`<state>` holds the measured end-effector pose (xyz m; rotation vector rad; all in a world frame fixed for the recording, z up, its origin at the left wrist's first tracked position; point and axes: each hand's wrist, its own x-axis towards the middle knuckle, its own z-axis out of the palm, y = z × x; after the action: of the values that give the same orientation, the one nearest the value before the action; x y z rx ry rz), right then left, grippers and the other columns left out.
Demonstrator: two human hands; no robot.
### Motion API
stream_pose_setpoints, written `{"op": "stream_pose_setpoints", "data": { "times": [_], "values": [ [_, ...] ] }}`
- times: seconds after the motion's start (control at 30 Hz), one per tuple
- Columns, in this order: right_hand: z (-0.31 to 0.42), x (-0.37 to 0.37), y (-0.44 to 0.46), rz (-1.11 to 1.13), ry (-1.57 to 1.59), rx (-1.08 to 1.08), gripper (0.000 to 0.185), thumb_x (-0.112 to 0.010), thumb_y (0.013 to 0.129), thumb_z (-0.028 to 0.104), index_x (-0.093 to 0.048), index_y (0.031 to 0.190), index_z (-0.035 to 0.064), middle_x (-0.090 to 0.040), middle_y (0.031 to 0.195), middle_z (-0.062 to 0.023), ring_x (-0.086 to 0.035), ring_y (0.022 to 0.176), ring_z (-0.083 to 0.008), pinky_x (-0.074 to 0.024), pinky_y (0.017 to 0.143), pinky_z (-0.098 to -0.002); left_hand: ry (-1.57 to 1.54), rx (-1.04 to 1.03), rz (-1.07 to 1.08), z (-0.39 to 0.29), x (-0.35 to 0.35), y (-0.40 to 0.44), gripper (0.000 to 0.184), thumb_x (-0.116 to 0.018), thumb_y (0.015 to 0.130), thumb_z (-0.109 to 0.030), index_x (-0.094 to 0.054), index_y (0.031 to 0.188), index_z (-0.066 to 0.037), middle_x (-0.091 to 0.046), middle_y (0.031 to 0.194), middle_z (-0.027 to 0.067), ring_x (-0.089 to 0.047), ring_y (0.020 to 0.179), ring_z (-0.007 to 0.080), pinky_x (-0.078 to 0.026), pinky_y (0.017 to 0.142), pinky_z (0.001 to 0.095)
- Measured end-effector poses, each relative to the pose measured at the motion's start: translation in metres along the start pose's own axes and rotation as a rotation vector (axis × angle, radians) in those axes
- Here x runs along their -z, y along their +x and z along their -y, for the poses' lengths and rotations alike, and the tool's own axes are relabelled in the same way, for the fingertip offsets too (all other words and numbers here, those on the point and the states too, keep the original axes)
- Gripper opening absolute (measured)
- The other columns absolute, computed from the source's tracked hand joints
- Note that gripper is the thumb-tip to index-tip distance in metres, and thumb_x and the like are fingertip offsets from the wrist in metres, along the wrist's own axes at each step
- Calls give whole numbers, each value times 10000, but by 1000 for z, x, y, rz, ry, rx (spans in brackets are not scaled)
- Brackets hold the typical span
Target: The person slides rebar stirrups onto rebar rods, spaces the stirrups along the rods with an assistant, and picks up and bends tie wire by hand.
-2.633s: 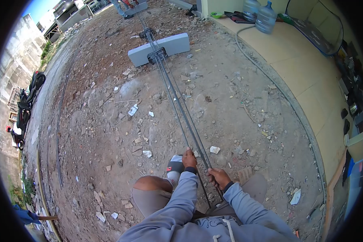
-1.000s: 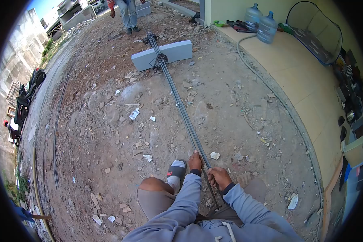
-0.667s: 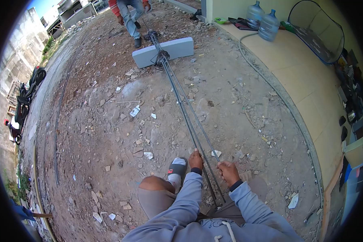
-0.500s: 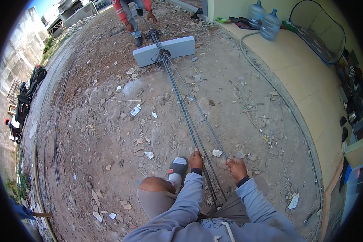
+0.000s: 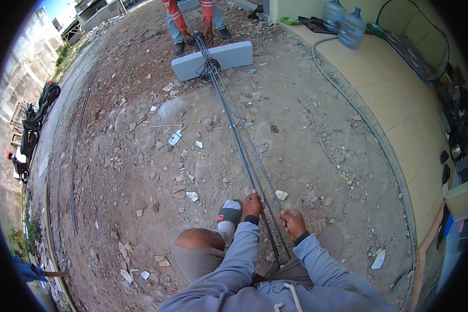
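- Rubble-strewn ground runs under everything, a tiled floor bordering it at right.
- Long metal rods stretch from between the person's knees up and across the block, fanning slightly apart toward the hands.
- A co-worker in red sleeves bends over the far part of the rods, both hands low beside them.
- A pale grey block lies crosswise beneath the rods.
- Dark wire loops gather around the rods at the block.
- The right hand is clenched around one rod, apart from the others.
- The left hand grips the rods beside it; how many, I cannot tell.
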<state>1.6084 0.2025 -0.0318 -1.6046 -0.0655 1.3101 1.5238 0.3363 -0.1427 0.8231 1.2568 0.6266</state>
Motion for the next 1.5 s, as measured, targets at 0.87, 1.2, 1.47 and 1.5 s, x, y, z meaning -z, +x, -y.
{"op": "stream_pose_setpoints", "data": {
  "times": [0.87, 1.2, 1.47, 1.5],
  "values": [
    [1, -10, -6, 9, 27, -2, 222, -517, 881, 226, -555, 761, 44, -444, 524, 17, -339, 366, -60, -244, 329, -225, -37, 31, -12, 5, -6, 3, 413, -470, 907, -391, -553, 744, -21, -511, 525, 57, -509, 411, 160, -364, 377, 292],
    [-3, -11, -3, 8, 22, -14, 225, -531, 872, 244, -563, 763, 50, -442, 520, 22, -343, 366, -61, -252, 334, -227, -98, 31, -7, 10, -7, 8, 421, -489, 902, -393, -556, 739, -11, -512, 560, 55, -502, 434, 154, -405, 403, 286],
    [-1, -15, -6, 32, 34, -32, 220, -526, 871, 244, -553, 758, 57, -440, 522, 23, -342, 367, -67, -252, 338, -228, -73, 36, 29, 8, -6, 7, 379, -498, 905, -377, -558, 771, -27, -515, 619, 40, -498, 503, 141, -443, 453, 288],
    [-1, -14, -6, 36, 40, -35, 218, -525, 871, 242, -551, 759, 58, -439, 522, 22, -343, 368, -68, -252, 339, -227, -67, 35, 36, 9, -5, 7, 381, -496, 905, -378, -557, 770, -27, -514, 616, 39, -498, 499, 142, -443, 452, 289]
  ]
}}
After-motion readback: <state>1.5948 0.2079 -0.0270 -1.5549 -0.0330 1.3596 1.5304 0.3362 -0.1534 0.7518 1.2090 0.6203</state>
